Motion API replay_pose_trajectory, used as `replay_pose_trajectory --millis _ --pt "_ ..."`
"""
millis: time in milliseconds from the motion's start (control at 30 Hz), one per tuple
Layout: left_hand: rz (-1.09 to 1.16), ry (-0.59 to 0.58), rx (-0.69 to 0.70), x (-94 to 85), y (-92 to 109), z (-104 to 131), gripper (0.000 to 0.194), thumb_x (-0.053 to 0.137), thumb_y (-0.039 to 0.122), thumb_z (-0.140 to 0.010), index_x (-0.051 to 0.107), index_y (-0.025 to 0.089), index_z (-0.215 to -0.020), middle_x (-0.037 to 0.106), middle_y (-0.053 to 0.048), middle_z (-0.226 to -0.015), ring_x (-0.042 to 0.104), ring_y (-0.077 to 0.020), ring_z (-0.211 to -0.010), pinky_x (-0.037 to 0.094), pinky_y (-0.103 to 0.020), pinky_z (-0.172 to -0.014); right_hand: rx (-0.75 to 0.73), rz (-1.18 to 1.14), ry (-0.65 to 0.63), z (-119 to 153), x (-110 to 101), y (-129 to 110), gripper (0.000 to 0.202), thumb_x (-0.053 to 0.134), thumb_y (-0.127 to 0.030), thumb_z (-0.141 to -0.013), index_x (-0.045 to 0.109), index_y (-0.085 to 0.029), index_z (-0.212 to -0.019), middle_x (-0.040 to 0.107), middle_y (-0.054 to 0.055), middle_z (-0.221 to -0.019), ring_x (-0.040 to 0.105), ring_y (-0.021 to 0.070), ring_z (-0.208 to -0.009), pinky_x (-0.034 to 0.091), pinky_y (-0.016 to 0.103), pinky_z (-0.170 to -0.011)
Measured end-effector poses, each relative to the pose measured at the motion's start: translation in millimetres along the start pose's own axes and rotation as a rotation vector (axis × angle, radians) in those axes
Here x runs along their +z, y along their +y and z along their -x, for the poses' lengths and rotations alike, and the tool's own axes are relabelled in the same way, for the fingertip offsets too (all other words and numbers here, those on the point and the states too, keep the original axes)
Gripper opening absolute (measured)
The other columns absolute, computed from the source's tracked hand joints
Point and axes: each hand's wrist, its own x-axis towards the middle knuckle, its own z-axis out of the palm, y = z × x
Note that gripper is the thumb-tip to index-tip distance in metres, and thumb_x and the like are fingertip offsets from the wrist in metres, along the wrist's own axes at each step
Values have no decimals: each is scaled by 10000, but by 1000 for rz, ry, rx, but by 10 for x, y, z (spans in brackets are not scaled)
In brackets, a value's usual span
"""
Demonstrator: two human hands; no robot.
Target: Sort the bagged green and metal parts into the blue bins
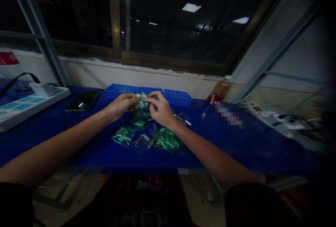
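Between my two hands is a small clear plastic bag [142,101] with greenish contents. My left hand [121,106] pinches its left edge, and my right hand [160,110] has its fingers closed on the right side. Below them lies a pile of green-tinted bags [140,122]. Nearer to me on the table are another bag with pale green pieces [124,135], a clear bag with metal and brass-coloured pins [142,143] and a larger heap of green bagged pieces [168,140]. The exact contents are too small to make out.
Blue plastic bins [177,97] stand in a row against the wall behind my hands. To the left are a black phone [82,100] and a white power strip [34,104] with a plugged-in adapter. An orange and red packet [219,93] and another power strip [282,120] are at right.
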Motion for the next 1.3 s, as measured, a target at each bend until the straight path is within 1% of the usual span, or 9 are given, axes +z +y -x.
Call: replay_pose_trajectory --millis 133,233,367,467,567,700,933,1100,1300 --pt "-209 97 294 -15 -73 -48 146 563 215 -721 521 173 -854 564 1 -745 541 -118 -643 400 -241 -582 272 -121 -49 -93 35 57 166 518 -250 -766 661 -164 -764 539 64 -869 526 169 -856 424 315 -768" --pt "-512 109 564 -27 -98 -41 133 501 129 -721 553 171 -837 566 -24 -851 550 -151 -785 435 -282 -688 590 -401 -147 -147 14 54 378 441 -452 -801 616 -145 -668 563 40 -670 540 151 -675 414 276 -607" --pt "-733 63 715 0 -103 -5 264 458 57 -696 604 178 -879 487 -67 -1035 492 -184 -1000 453 -289 -759 738 -586 -70 -134 -4 29 243 529 -384 -729 587 -151 -688 537 -12 -578 488 102 -532 356 216 -497" --pt "-724 59 619 36 -118 -7 247 501 103 -700 628 180 -898 465 -81 -1066 447 -215 -1066 447 -318 -790 641 -479 58 -74 -2 22 144 542 -294 -711 588 -159 -734 522 -26 -577 472 99 -520 354 211 -488" --pt "-504 -11 342 54 -117 -18 199 519 283 -757 638 169 -868 552 -81 -983 484 -233 -999 434 -341 -773 434 -247 119 -8 -9 -8 136 523 -254 -745 619 -163 -775 549 1 -671 501 115 -591 393 235 -550" --pt "-99 2 13 29 -78 -30 460 391 542 -796 615 142 -816 603 -91 -935 535 -198 -827 416 -296 -653 194 -51 81 47 -16 -82 184 480 -217 -805 658 -193 -844 558 25 -772 533 130 -725 431 257 -683" --pt "25 -48 -22 -7 -71 -45 215 609 337 -679 526 165 -778 561 0 -752 551 -116 -603 400 -237 -580 127 2 37 71 -12 -86 263 466 -100 -754 668 -224 -867 517 56 -912 516 167 -893 429 310 -813" --pt "-534 109 459 31 -123 13 134 475 311 -805 527 191 -833 564 -24 -788 556 -164 -727 412 -279 -674 433 -200 -13 54 -44 -69 189 474 -183 -743 661 -197 -761 527 39 -822 521 162 -812 423 301 -753" --pt "-913 9 767 51 -184 45 181 431 250 -848 599 205 -897 591 -65 -916 521 -189 -853 395 -317 -786 879 -532 -42 77 -24 -37 383 410 -457 -804 526 -172 -575 460 -30 -495 413 93 -449 313 225 -469"
